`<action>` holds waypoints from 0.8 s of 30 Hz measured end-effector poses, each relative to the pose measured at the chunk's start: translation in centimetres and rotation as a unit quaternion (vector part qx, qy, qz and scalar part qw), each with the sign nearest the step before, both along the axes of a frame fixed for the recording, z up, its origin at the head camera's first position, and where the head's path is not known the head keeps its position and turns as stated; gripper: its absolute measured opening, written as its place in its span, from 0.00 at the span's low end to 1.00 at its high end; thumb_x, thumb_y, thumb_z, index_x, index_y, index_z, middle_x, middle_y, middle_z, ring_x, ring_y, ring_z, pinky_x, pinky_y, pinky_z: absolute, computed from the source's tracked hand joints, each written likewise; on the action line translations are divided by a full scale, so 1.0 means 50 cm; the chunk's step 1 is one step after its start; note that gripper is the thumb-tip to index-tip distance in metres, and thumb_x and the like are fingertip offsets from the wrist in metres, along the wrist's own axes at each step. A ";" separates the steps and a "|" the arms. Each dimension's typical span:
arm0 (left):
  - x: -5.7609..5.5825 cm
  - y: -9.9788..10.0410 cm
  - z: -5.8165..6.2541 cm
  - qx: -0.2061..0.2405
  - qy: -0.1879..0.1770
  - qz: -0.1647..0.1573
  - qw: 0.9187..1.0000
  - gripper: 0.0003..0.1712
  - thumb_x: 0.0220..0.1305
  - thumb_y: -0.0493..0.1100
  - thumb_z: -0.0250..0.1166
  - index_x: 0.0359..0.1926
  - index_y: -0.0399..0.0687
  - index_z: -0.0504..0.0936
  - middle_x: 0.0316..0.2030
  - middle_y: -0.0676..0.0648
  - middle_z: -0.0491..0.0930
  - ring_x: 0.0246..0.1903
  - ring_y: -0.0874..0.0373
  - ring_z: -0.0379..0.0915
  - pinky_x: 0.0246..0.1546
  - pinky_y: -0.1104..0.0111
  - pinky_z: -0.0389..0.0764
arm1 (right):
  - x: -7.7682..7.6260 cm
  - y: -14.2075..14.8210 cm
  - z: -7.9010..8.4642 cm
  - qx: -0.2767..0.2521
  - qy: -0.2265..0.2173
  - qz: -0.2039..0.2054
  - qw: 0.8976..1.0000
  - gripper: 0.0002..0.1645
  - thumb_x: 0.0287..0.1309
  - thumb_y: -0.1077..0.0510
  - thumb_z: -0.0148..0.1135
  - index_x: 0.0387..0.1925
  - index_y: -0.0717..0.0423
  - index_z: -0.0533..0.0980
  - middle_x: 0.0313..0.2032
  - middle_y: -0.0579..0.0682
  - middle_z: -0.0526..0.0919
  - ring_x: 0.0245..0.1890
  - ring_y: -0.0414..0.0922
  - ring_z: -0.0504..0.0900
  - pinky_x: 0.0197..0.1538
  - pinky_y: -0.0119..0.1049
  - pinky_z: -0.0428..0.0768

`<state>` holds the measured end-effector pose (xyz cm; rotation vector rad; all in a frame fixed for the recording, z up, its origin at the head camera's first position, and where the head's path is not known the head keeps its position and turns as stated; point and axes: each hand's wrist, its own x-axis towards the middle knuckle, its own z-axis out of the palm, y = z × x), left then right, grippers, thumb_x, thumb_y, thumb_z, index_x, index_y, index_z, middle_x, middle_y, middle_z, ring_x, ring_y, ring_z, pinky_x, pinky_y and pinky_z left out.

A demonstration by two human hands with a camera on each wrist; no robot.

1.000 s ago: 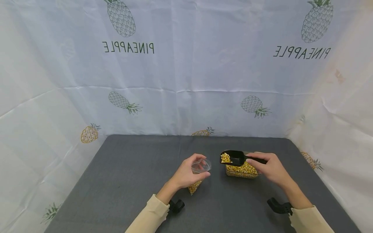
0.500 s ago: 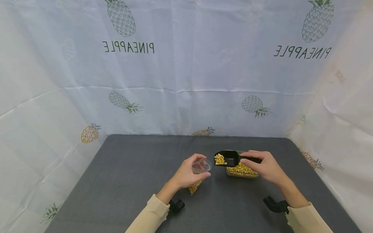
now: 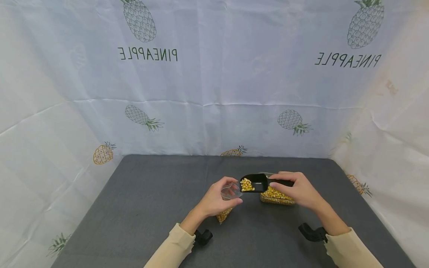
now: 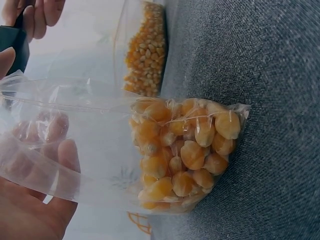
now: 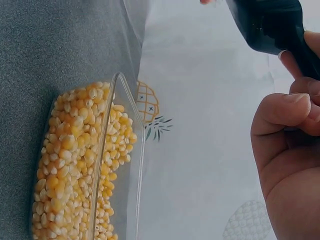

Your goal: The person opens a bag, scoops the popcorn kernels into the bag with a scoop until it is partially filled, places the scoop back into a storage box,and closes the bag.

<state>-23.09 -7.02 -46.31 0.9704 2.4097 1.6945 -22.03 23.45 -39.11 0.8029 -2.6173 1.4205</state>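
The person before me: left hand, thumb and fingers curved apart around the mouth of a clear bag of corn kernels; right hand, fingers gripping a kernel-laden black scoop at the bag's three o'clock. Farther toward three, a clear tub on grey cloth.

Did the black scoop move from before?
Yes: the black scoop went left in the head view, judged against the clear corn container, toward the plastic bag.

I see the black scoop, corn kernels at its tip, nearly level by the open mouth of the clear bag, which stands part-filled, left of the transparent container of corn.
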 end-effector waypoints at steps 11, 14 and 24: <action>0.001 0.001 -0.001 -0.004 0.001 0.001 1.000 0.31 0.67 0.47 0.71 0.66 0.45 0.71 0.49 0.46 0.80 0.44 0.61 0.79 0.46 0.67 0.83 | -0.008 -0.015 -0.001 0.029 0.000 0.007 1.000 0.15 0.66 0.58 0.68 0.52 0.58 0.85 0.47 0.55 0.86 0.31 0.47 0.78 0.29 0.36 0.75; 0.002 0.001 0.000 -0.005 0.003 0.002 1.000 0.31 0.66 0.46 0.71 0.66 0.44 0.71 0.48 0.47 0.80 0.44 0.61 0.79 0.46 0.67 0.83 | -0.010 -0.018 0.002 0.034 -0.002 0.013 0.999 0.16 0.66 0.57 0.68 0.53 0.59 0.85 0.40 0.50 0.85 0.26 0.46 0.76 0.28 0.36 0.74; 0.006 0.002 0.001 -0.020 -0.010 0.011 1.000 0.34 0.66 0.49 0.72 0.67 0.44 0.70 0.49 0.49 0.78 0.46 0.59 0.80 0.47 0.68 0.83 | -0.017 -0.030 0.015 0.054 -0.011 0.042 0.998 0.16 0.67 0.57 0.67 0.53 0.60 0.84 0.29 0.45 0.78 0.22 0.39 0.69 0.27 0.36 0.73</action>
